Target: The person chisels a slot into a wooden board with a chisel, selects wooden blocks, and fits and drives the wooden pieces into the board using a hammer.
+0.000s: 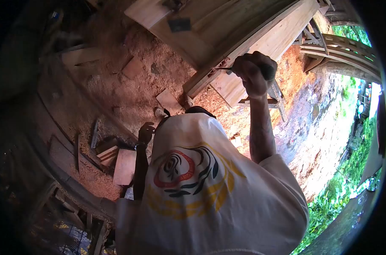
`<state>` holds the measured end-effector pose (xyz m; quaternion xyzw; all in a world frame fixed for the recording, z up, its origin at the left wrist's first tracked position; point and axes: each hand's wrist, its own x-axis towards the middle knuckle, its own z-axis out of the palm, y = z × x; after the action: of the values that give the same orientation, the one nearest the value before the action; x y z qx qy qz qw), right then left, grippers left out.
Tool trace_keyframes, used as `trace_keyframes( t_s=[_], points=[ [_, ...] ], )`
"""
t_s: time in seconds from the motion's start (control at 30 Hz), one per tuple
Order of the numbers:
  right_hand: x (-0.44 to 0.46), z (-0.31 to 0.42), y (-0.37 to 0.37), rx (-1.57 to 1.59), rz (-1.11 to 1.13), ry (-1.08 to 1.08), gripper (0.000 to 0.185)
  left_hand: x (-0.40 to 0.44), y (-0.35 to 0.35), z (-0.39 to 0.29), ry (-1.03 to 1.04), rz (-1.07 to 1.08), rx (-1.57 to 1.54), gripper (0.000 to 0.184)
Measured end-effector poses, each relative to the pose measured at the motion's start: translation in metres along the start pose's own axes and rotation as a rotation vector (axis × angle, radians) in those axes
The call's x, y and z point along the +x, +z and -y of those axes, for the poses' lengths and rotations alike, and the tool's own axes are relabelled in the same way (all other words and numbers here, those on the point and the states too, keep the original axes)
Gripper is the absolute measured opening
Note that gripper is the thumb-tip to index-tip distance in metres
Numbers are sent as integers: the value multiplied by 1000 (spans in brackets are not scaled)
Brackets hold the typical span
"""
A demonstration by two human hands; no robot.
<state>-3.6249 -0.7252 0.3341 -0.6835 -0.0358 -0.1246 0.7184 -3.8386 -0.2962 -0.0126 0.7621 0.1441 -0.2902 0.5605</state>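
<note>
A thin tool (224,68) is in the right hand (253,73). The fat end of the tool sits inside the grip, and the fingers are bent tight around it. The metal part is skinny and dark, and it pokes out of the grip toward the edge of the big wooden panel (214,27). The tip is by the panel's edge, near the corner closest to the person. I cannot tell if the tip touches the wood. Some small reddish bits show next to the tip, but they are too small to make out.

A long pale board (282,32) runs along the panel's edge, just beside the right hand. A little dark flat piece (179,24) lies on top of the panel.

The left hand (146,132) hangs low, well apart from the panel. Its fingers are a bit bent, and it is too dark to tell how wide its grip is.

On the ground near the panel's close corner lies a small flat board (169,101). Farther from the panel, past the left hand, are some wood blocks (108,155) and a pale square board (125,167). Wood shavings (142,55) cover the ground beside the panel. The person wears a white shirt (261,208).
</note>
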Motion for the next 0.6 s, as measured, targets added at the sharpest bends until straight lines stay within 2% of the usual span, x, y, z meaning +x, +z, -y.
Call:
trace_keyframes(
  t_s=[0.1, 0.13, 0.17, 0.23, 0.3, 0.37, 0.4, 0.47, 0.53, 0.6],
  points=[
    [-9, -81, -9, -255, 32, -11, 21, -1, 0, 33, 54, 2, -49, 26],
    [-1, -71, -5, -101, 99, -21, 20, -4, 0, 33, 30, 15, -26, 27],
    [-2, -57, -1, -158, 58, -8, 20, -1, -1, 33, 23, 4, -65, 27],
    [0, -19, 8, -28, 66, -74, 21, -7, -4, 43, -12, 13, -128, 27],
    [3, 14, 8, -53, 109, -138, 22, -9, -4, 43, -71, -23, -176, 26],
    [-2, -28, 2, -118, 85, -71, 22, -10, -2, 45, -90, -17, -264, 25],
    [-6, -79, -16, -248, 134, -56, 23, -10, -1, 51, -77, 3, -328, 25],
    [1, -63, -2, -173, 67, -43, 24, -5, 0, 77, -87, 88, -435, 27],
    [-4, -35, 5, -116, 44, -59, 25, -13, -4, 71, 109, 68, -125, 28],
    [-2, -4, 12, -2, 25, -125, 27, -18, 1, 60, 86, 28, -138, 28]
  ],
)
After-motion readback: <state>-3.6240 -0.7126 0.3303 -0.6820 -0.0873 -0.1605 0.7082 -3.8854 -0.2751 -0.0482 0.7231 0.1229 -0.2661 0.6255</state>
